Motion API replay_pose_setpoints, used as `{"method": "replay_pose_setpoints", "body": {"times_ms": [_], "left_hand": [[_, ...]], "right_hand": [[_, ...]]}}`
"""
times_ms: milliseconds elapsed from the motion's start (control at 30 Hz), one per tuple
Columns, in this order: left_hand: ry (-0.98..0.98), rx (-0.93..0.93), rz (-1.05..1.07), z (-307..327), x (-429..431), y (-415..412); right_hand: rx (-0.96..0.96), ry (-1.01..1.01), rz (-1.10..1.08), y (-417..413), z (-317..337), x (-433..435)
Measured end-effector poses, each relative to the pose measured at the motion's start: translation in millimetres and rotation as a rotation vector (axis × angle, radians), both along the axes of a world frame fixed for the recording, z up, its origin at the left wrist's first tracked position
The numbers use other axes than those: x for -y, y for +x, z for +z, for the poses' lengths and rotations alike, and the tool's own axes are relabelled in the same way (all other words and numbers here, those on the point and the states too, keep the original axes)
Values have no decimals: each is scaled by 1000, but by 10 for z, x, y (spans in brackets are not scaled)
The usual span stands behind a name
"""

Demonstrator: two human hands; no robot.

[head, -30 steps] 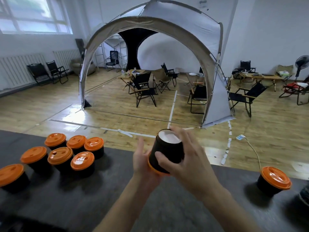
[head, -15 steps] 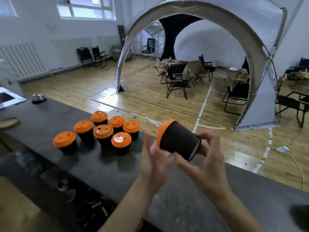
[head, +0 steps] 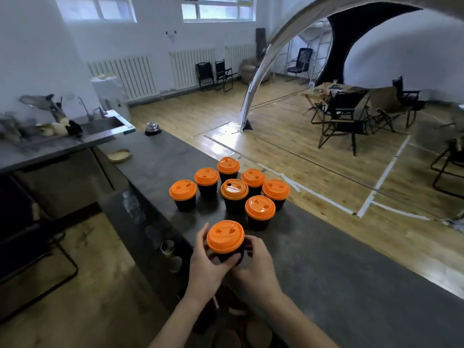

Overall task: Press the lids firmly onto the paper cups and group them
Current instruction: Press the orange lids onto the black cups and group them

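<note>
Progress: seven lidded cups grouped mid-frame on table; eighth cup, lid on, lower centre, near group, not yet joined | left hand and right hand both wrapped around its body | count: 8 cups, 8 orange lids; no unlidded cups seen.

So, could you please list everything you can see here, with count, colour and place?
lidded paper cups: seven, black with orange lids, grouped on the counter
held cup: one, black with orange lid, upright, near side of the group
counter: one, dark grey, runs left to right
service bell: one, silver, far end of counter
sink: one, steel, far left
folding chairs: several, black, on wooden floor
hands: left hand and right hand, both around the held cup
</note>
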State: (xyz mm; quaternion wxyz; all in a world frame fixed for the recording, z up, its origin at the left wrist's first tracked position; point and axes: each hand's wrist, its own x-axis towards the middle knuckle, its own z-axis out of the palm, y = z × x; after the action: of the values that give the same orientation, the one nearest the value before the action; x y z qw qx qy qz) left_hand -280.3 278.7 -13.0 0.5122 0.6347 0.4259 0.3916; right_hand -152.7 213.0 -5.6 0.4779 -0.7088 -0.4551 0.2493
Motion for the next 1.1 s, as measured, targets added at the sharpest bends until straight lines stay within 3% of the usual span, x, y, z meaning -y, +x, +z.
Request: {"method": "replay_pose_setpoints", "body": {"times_ms": [133, 467, 600, 767, 1100], "left_hand": [[95, -133, 108, -177, -518, -79], [125, -145, 168, -496, -1239, 110], [-8, -65, 181, -550, -1054, 24], [33, -19, 285, -519, -275, 15], [136, 70, -499, -290, 1290, 1418]], "right_hand": [[-84, -111, 94, -80, -93, -558], [-139, -186, 101, -57, -236, -1228], [-180, -151, 73, -20, -306, -1078], [-194, -79, -23, 230, -356, -408], [32, 90, -507, 1202, -77, 1881]]}}
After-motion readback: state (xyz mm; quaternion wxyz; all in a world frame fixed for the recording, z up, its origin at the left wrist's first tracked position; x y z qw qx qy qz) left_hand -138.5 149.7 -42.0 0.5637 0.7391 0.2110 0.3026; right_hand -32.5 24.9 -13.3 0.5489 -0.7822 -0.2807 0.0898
